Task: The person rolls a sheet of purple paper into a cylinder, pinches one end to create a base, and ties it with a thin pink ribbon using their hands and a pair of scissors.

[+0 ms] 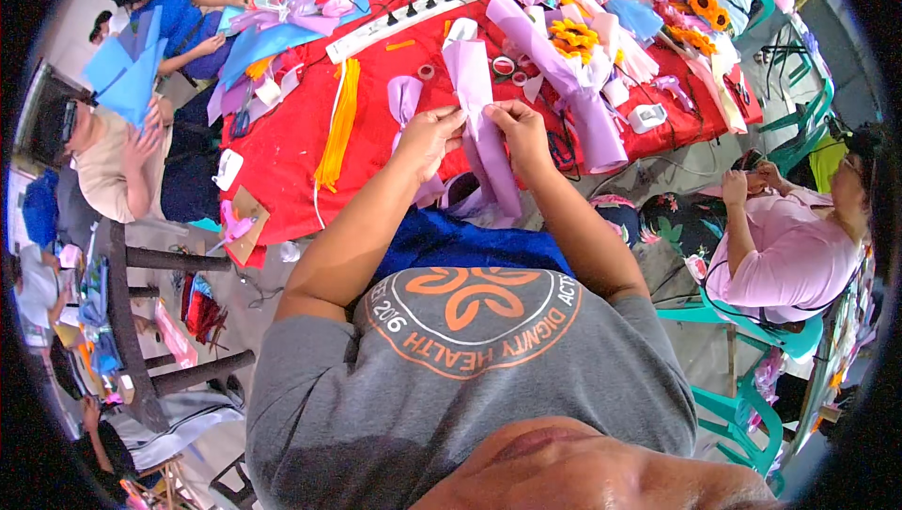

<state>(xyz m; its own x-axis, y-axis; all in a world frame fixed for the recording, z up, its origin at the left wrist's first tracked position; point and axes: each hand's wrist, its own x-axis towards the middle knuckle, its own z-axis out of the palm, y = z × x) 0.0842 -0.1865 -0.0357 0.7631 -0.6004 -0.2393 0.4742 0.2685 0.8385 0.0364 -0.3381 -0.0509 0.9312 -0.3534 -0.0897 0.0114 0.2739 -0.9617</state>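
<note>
My left hand (pixel 431 135) and my right hand (pixel 518 131) pinch a sheet of lilac wrapping paper (pixel 486 151) from its two sides, where it is gathered to a narrow waist. The paper flares above and below the fingers, its lower end near the red table's front edge. Another gathered lilac paper piece (pixel 404 98) lies beside my left hand, partly behind it. Rolls of tape (pixel 503 65) are just beyond my right hand. A lilac-wrapped bouquet with a yellow crocheted-looking sunflower (pixel 573 38) lies to the right.
On the red tablecloth (pixel 282 158) are orange pipe cleaners (pixel 342 126), a white power strip (pixel 405 17), scissors (pixel 241 119), a pink glue gun (pixel 235 225) and a lilac glue gun (pixel 674 91). Several people sit around; one at left holds blue wrapping paper (pixel 130 73). A green plastic chair (pixel 747 411) stands at right.
</note>
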